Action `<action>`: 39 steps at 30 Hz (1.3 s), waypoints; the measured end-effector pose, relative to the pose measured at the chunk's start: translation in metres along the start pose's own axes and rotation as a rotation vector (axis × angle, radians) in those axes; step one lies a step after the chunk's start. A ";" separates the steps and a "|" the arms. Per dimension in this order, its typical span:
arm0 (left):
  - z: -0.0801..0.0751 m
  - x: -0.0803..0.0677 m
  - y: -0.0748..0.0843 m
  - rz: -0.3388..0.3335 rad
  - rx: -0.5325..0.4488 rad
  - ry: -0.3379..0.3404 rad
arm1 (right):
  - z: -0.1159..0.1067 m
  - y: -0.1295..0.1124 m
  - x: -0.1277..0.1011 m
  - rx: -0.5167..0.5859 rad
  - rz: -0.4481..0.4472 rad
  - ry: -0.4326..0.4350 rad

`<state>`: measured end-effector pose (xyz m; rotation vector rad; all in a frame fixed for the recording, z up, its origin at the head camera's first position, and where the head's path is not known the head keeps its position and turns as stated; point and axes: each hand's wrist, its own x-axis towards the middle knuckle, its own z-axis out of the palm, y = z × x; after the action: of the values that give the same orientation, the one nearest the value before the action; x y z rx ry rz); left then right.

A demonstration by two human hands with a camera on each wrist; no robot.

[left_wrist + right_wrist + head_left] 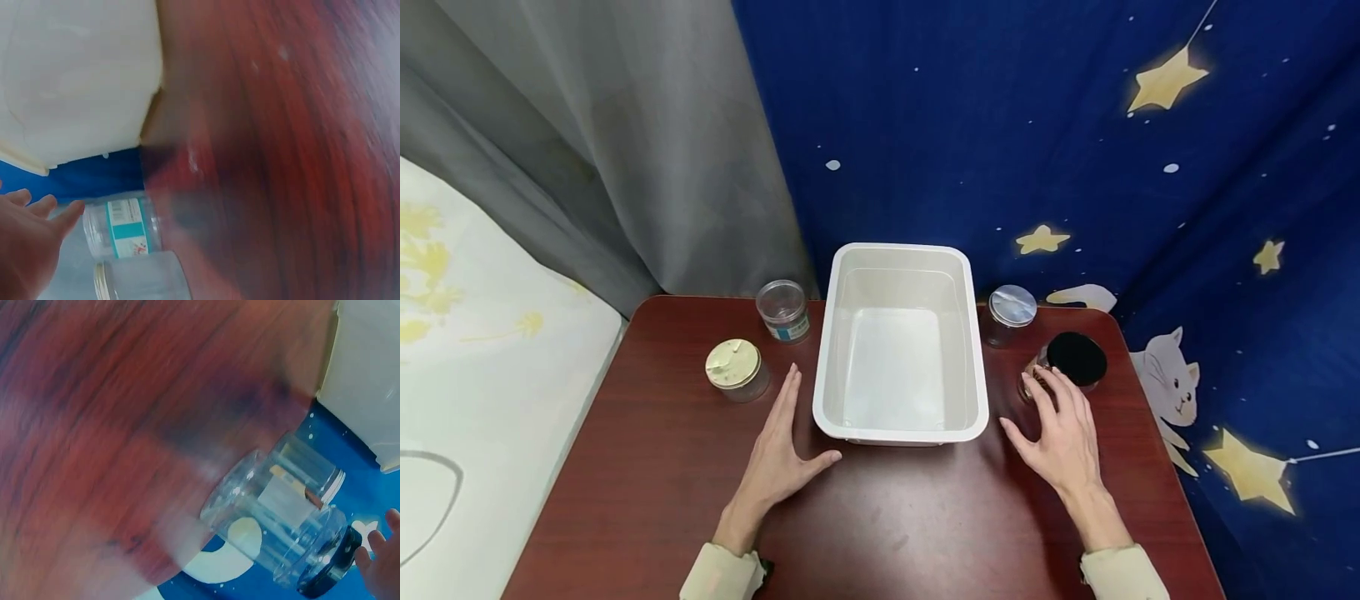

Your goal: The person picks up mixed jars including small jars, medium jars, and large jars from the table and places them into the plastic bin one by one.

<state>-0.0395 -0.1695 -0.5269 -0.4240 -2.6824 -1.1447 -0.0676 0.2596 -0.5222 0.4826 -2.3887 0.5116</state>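
Clear cylindrical jar with cream lid (737, 368) stands at nine o'clock from the white rectangular plastic tub (901, 436). Left hand (773, 462), eight o'clock: grip spread, fingers extended, thumb wide. Clear cylindrical jar with blue-and-white label (783, 312): between nine and ten. Clear cylindrical jar with silver lid (1012, 308): between two and three. Right hand (1063, 435), four o'clock: grip spread, fingers slightly bent, at the clear cylindrical jar with black lid (1077, 358), three o'clock; contact cannot be determined.

a black-lidded clear jar (281, 519) stands on the table (112, 425), the right grip (382, 565) near its lid (331, 567), another clear jar (307, 464) and blue cloth (340, 439) behind it, a pale tub (367, 375) apart from it.
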 end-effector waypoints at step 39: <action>0.002 0.031 0.012 0.133 -0.216 -0.002 | -0.016 0.053 0.012 -0.082 0.153 0.091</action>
<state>-0.0648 -0.1550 -0.5114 -0.6281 -2.4974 -1.3973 -0.0931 0.3100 -0.5154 0.2366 -2.3590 0.4903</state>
